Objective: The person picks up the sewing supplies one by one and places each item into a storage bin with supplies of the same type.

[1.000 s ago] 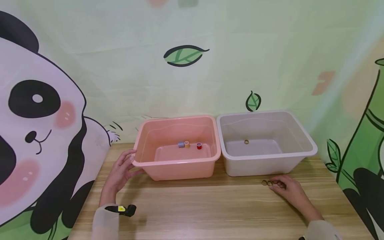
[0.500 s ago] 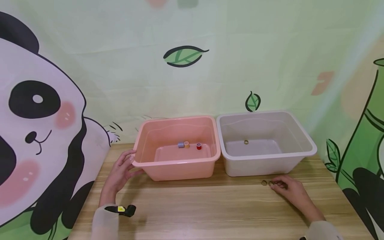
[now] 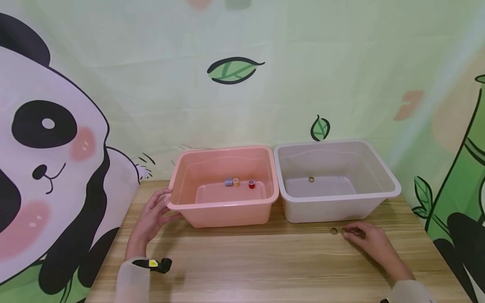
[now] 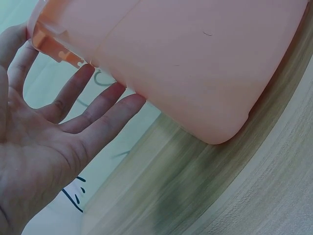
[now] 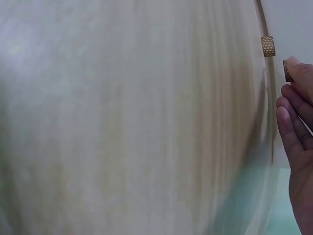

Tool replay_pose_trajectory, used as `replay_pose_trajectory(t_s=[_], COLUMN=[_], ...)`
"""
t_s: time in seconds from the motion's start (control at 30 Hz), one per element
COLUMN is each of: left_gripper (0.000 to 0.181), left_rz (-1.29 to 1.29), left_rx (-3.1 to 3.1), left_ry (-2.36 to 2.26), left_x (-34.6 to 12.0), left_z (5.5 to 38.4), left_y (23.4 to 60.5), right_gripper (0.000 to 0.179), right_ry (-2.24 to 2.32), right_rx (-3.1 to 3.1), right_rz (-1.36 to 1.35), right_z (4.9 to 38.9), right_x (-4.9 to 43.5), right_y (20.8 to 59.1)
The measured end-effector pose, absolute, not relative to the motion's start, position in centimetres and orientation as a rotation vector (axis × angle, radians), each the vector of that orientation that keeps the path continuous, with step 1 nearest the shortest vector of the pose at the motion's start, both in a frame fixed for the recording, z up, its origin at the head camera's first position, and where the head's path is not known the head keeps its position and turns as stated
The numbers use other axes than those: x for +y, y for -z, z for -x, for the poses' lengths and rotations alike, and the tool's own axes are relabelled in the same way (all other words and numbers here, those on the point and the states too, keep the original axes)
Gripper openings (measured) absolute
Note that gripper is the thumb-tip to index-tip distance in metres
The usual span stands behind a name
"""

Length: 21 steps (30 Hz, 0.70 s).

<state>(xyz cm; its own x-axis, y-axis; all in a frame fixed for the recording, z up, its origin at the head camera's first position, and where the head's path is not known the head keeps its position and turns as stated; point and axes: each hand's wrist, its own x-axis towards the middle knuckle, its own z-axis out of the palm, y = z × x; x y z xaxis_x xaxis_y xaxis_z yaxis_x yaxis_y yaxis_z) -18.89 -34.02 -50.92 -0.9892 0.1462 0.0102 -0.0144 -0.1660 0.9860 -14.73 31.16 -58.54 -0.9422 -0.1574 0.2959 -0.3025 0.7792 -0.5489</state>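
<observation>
In the head view my right hand [image 3: 366, 239] is low over the table before the grey basin [image 3: 322, 209]. Its thumb and fingertips pinch a small brass-coloured ring [image 5: 287, 71], dotted all over in the right wrist view. A matching ring [image 3: 333, 231] stands on the table just left of those fingertips. Inside the grey basin lies one more brass ring [image 3: 311, 179]. My left hand [image 3: 149, 219] touches the left side of the pink basin [image 3: 231, 216]; the left wrist view shows its fingers [image 4: 110, 117] spread and fairly straight against the outer wall and rim.
Small cylinders lie on the pink basin's floor: one blue [image 3: 228, 182], one orange-yellow [image 3: 236, 182], one red [image 3: 251, 184]. Both basins stand side by side at the back of the wooden table [image 3: 242, 261]. A printed cloth [image 3: 170, 105] hangs right behind them.
My right hand has shifted slightly right with the pinched ring, widening the gap to the ring on the table. The left hand and both basins have kept their places.
</observation>
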Motion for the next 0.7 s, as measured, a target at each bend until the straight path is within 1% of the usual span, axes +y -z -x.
replay_pose_trajectory(t_s=[0.37,0.7], left_gripper=[0.031,0.028], left_rz=[-0.142,-0.171], left_rx=[1.975,1.959], left_ry=[-2.295,-2.304], left_x=[-34.4,-34.3], left_z=[18.9,19.0], left_y=[51.1,51.1], right_gripper=[0.021,0.021], right_ry=[-0.846,-0.800], right_rx=[-2.701,-2.707], right_rz=[-0.407,-0.415], right_z=[14.6,14.5], right_x=[30.7,30.0], right_y=[57.5,56.1])
